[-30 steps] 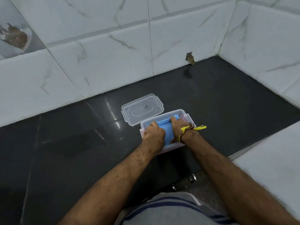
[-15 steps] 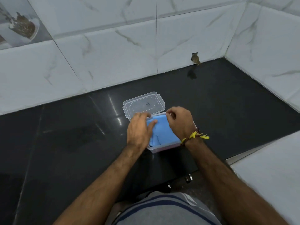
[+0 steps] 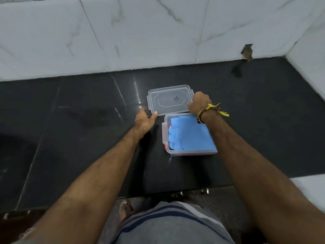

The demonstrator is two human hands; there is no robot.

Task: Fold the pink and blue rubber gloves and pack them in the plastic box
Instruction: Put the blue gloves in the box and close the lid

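A clear plastic box (image 3: 191, 153) stands on the black counter. Folded blue rubber gloves (image 3: 191, 136) lie on top inside it. A pink-red strip (image 3: 165, 147) shows through the box's left wall beneath the blue; I cannot make out more of it. The clear lid (image 3: 168, 99) lies flat just behind the box. My right hand (image 3: 199, 104), with a yellow thread band at the wrist, is curled over the lid's right front corner. My left hand (image 3: 145, 120) is at the lid's left front corner, its thumb touching the edge.
White marble-look tiled walls (image 3: 140, 36) close the counter at the back and right, with a small broken hole (image 3: 247, 52) near the corner. A white ledge (image 3: 311, 187) sits at the lower right. The counter's front edge (image 3: 158, 195) runs just before my body.
Both hands have left the blue gloves in the box and moved back to the lid, the left to its left corner, the right to its right corner. The view has shifted closer.
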